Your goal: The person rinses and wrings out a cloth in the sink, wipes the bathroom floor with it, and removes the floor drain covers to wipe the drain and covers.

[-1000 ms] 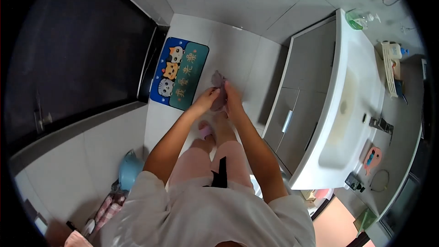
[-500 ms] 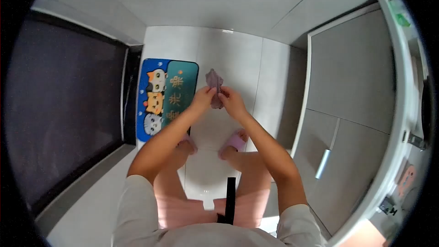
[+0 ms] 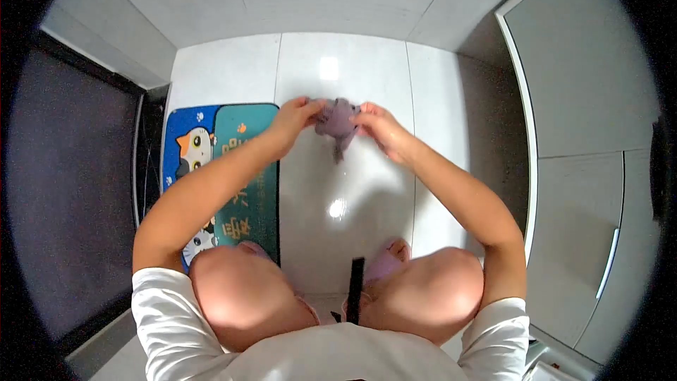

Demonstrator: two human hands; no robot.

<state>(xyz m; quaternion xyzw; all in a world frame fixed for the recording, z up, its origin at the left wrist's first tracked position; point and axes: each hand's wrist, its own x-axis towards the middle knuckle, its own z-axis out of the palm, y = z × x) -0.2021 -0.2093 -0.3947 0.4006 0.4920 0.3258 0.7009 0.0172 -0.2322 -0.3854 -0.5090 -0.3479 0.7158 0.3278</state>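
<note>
Pinched between thumb and fingers at both sides, a crumpled purple-grey cloth (image 3: pixel 337 120) is held by the left hand (image 3: pixel 297 121) and the right hand (image 3: pixel 384 130). Each grip is narrow, closed on the fabric, with a bunched middle part between the hands and a thin end that hangs toward the person's feet. The cloth is over the tiled floor (image 3: pixel 342 247), nearer the floor's far edge, where the wall (image 3: pixel 324 0) rises, than the feet. Whether its lowest end touches the tiles cannot be told.

Just beside the left hand is the far right corner of a blue and green mat (image 3: pixel 264 169) with cartoon cats and lettering. The left forearm passes above the mat and covers part of its print. Both knees are bent wide apart at the near side. The left slipper (image 3: pixel 254 248) is by the mat's right edge, partly hidden behind a knee; the right slipper (image 3: pixel 386 261) stands on the tiles. A black strap (image 3: pixel 357 289) shows between the knees. Along the floor's right side is a grey cabinet (image 3: pixel 578 106) with a pale upright handle (image 3: pixel 608 264), and a dark panel (image 3: pixel 77 176) borders the left side.
</note>
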